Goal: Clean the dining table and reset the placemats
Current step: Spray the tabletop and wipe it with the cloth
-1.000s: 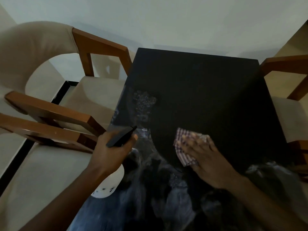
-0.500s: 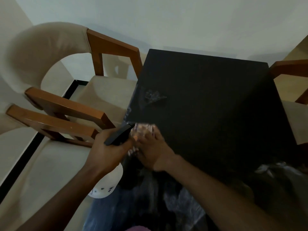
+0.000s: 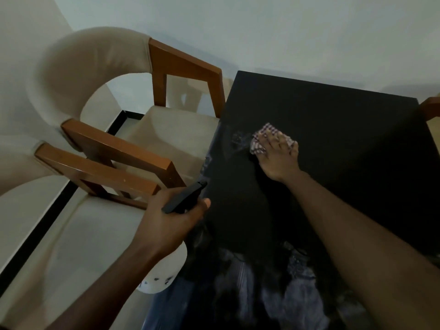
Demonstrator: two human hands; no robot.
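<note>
A glossy black dining table (image 3: 333, 144) fills the right half of the view. My right hand (image 3: 277, 156) lies flat on a red-and-white checked cloth (image 3: 259, 141), pressing it on the table near the left edge. A wet spray patch (image 3: 238, 139) glistens just left of the cloth. My left hand (image 3: 171, 220) grips a white spray bottle (image 3: 164, 275) by its black trigger head (image 3: 184, 200), held beside the table's left edge. No placemats are in view.
Two wooden chairs with cream cushions stand along the table's left side, the nearer armrest (image 3: 100, 170) close to my left hand and the farther chair (image 3: 183, 67) by the table's far corner. Another wooden chair arm (image 3: 431, 108) shows at the right edge. A pale wall runs behind.
My right hand slid the cloth left toward the spray bottle, then forward across the table to the wet patch. My left hand keeps its hold on the bottle. The view shifted left.
</note>
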